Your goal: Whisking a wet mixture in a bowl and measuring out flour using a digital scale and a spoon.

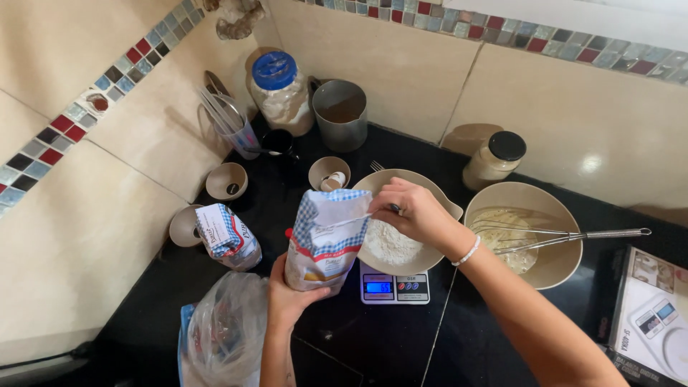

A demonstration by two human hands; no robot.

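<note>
Left hand [290, 297] wraps tight round the flour bag [324, 240]. Right hand [412, 211] pinches a spoon handle over the bowl [430, 254]; the spoon's scoop is hidden behind the bag.

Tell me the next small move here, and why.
Probably tip the spoon's load into the bowl. The right hand holds a spoon at the mouth of the flour bag, which the left hand steadies, and the bowl on the scale already holds flour.

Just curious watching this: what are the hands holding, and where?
The left hand grips the flour bag around its lower body. The right hand pinches a dark utensil handle over the bowl.
</note>
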